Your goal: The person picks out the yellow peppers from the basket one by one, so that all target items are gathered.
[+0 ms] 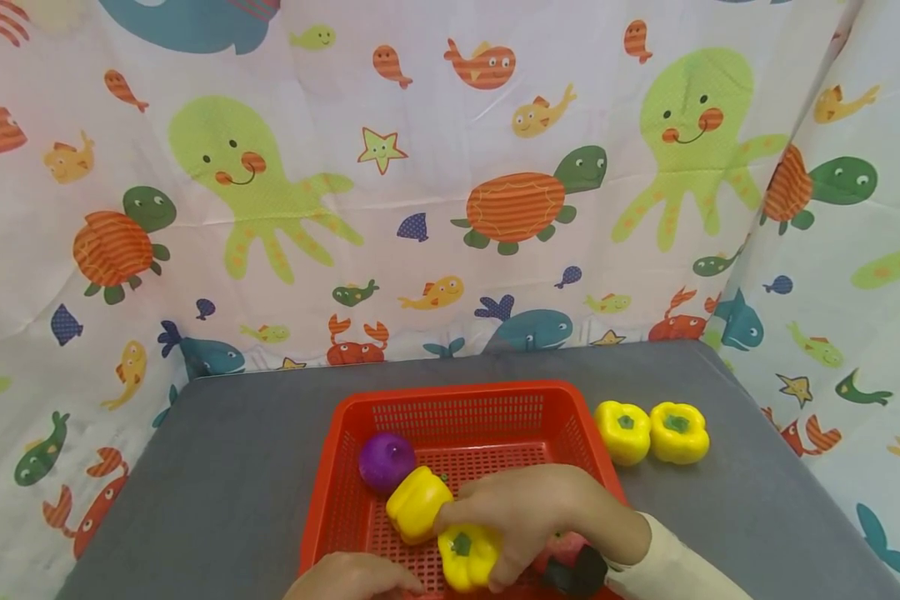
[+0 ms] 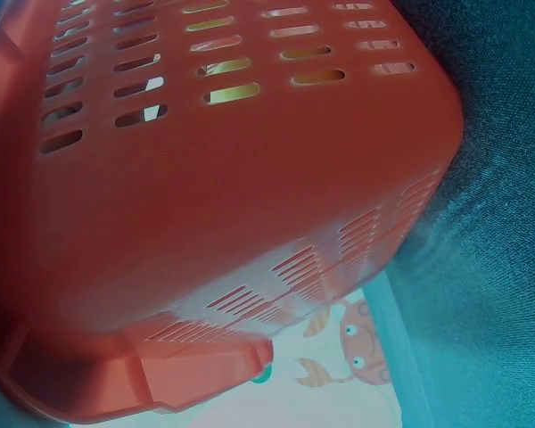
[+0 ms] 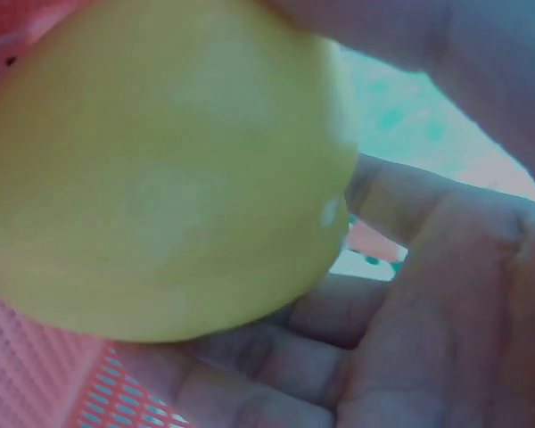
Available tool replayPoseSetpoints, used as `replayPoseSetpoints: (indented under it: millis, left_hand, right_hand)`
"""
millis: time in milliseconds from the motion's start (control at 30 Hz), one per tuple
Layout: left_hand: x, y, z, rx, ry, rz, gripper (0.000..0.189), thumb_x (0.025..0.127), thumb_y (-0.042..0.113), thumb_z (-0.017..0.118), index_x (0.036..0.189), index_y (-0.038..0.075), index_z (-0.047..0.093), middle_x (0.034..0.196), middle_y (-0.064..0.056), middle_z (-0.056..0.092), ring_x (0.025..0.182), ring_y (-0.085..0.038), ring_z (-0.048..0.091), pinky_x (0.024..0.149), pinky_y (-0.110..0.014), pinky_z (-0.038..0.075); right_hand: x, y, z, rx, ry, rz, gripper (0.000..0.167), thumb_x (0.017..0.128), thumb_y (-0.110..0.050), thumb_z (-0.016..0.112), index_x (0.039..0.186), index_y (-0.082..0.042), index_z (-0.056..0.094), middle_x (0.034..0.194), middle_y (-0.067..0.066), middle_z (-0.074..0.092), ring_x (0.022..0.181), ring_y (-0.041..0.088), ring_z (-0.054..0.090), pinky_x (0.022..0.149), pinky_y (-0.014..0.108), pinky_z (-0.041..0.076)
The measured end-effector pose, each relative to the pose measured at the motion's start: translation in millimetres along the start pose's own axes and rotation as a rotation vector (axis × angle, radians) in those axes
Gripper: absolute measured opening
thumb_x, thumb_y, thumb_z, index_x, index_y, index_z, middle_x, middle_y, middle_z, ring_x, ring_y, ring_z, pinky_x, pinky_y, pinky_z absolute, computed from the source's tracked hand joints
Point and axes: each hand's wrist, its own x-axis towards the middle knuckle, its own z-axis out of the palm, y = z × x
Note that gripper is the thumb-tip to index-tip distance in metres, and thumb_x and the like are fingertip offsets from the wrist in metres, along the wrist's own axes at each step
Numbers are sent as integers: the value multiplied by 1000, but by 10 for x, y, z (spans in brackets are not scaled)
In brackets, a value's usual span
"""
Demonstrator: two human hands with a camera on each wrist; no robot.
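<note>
A red plastic basket (image 1: 461,388) with slotted walls sits on the grey table. Inside it, my right hand (image 1: 532,508) grips a yellow bell pepper (image 1: 468,562), its green stem facing up. Seen from the right wrist, fingers (image 3: 267,366) curl round the smooth yellow pepper (image 3: 169,178). Another yellow bell pepper (image 1: 418,506) lies on its side against the fingertips, beside a purple onion (image 1: 387,463). My left hand (image 1: 352,577) holds the basket's near rim at the left, partly cut off by the frame. Only the basket's outer wall (image 2: 250,169) shows in the left wrist view.
Two more yellow bell peppers (image 1: 652,433) stand side by side on the table, right of the basket. A pinkish-red thing (image 1: 567,546) and a dark round one (image 1: 589,571) lie partly hidden under my right wrist. A sea-animal curtain (image 1: 420,183) encloses the table's back and sides.
</note>
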Motion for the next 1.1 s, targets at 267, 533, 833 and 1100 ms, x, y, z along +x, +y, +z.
replayPoseSetpoints:
  millis: [267,533,833,1100]
  left_hand:
    - [18,-21,-12,54,-6,43,32,98,42,63,117,18,71,105,21,67,90,5,61,78,-23,53]
    - [12,-6,-3,29,-2,20,32,97,42,63,116,19,72,104,22,67,89,5,61,78,-23,54]
    - [17,-8,-3,31,5,12,32,97,44,62,116,20,72,105,22,67,92,4,62,79,-24,54]
    - [20,14,1,-8,2,-17,26,97,44,63,114,25,73,101,24,66,89,5,61,78,-23,54]
  right_hand:
    - [-96,-40,-20,-48,88,6,64,81,-33,83,137,-28,52,114,-17,56,92,1,53,80,21,48]
    - [-158,-67,-62,-9,128,60,64,81,-40,82,134,-25,50,121,-15,57,93,2,55,82,23,50]
    - [-265,-66,-80,0,182,51,61,81,-40,82,131,-28,51,117,-17,56,93,1,54,79,23,50]
    - [-349,-78,-77,6,226,49,60,80,-37,83,131,-28,53,120,-18,56,98,0,53,82,24,50]
